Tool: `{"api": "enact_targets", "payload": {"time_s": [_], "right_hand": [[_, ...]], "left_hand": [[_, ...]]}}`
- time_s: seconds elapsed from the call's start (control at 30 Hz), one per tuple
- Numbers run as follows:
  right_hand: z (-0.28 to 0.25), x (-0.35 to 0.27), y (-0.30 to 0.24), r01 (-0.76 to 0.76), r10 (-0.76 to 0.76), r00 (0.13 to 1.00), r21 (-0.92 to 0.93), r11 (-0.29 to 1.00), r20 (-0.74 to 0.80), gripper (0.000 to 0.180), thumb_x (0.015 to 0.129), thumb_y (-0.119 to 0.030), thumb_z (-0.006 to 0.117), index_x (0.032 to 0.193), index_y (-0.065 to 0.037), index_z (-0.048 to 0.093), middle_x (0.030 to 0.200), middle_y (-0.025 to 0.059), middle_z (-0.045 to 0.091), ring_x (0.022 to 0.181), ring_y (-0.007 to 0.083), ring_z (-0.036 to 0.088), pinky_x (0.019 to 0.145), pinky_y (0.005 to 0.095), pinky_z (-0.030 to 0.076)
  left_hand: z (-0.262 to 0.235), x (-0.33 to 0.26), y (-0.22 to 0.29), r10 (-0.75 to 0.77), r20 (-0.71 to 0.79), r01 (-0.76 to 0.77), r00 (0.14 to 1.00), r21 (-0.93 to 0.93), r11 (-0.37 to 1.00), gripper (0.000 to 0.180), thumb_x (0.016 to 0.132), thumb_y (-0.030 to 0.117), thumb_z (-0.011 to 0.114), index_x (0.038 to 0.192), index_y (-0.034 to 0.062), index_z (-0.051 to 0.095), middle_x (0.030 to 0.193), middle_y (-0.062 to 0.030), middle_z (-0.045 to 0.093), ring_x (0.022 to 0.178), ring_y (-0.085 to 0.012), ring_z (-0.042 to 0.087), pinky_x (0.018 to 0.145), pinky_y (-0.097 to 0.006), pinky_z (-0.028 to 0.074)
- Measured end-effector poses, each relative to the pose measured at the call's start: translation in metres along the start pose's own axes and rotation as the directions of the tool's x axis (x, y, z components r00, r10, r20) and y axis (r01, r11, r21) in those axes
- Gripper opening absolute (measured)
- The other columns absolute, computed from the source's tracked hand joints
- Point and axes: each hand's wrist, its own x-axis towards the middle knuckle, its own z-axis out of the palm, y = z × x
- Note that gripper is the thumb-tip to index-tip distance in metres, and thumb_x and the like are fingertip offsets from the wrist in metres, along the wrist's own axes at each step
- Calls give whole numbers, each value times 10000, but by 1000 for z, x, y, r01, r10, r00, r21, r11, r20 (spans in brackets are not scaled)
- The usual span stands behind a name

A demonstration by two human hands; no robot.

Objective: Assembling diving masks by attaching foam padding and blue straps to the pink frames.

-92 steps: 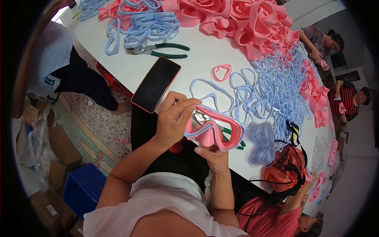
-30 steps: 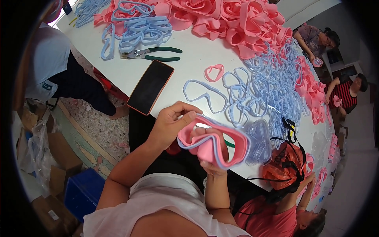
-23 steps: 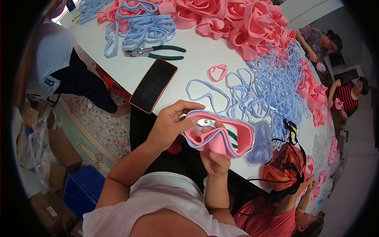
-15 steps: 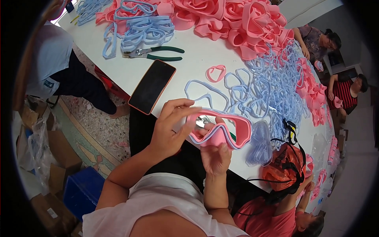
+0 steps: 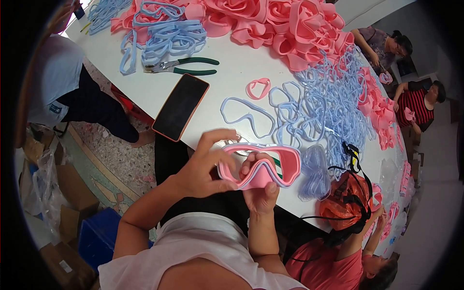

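At the far left of the frame, cardboard boxes (image 5: 72, 193) and a blue crate (image 5: 99, 237) sit on the floor, with a clear plastic bag (image 5: 41, 169) beside them — a small pale label shows on the lowest box, too small to make out. Above them stands another person in a white shirt (image 5: 53, 82).

Moving right onto the white tabletop (image 5: 232, 58): a heap of light blue frames (image 5: 169, 36) at upper left, green-handled pliers (image 5: 186, 66) just below it, and a dark phone in an orange case (image 5: 181, 106) lying face up near the table edge, within easy reach.

At centre, the left hand (image 5: 203, 166) curls around the left end of a pink swim mask (image 5: 258, 164), thumb and fingers closed on its rim. The right hand (image 5: 261, 186) supports it from beneath, fingers wrapped on the nose bridge. 2 hands hold it off the tabletop, near the body, likely so the rim can be worked all round.

Right of centre, loose blue gaskets (image 5: 328, 106) spread in a tangle, with pink mask skirts (image 5: 285, 24) piled along the top. At lower right, an orange bag with black straps (image 5: 345, 203) rests at the table edge — 2 more people sit at upper right.
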Motion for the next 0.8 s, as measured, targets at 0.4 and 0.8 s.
{"api": "enact_targets", "payload": {"time_s": [0.4,0.8], "right_hand": [[-9,-5,-31,-32,17,996,-169,985,-90,749,847,-415,677,1396,8,393,1275,147,522,1199,281,514,1002,378,416],[6,21,-84,91,-312,950,-977,192,27,250,886,-62,635,1133,-30,656,846,18,534,645,73,443,547,212,348]], "left_hand": [[-15,24,8,-196,22,186,980,219,958,233,772,15,694,1005,24,696,840,-95,626,800,-230,576,710,-327,473],[-12,24,-2,70,160,-109,985,253,961,633,739,308,798,1270,68,552,1229,-136,552,1072,-313,552,926,-409,442]]}}
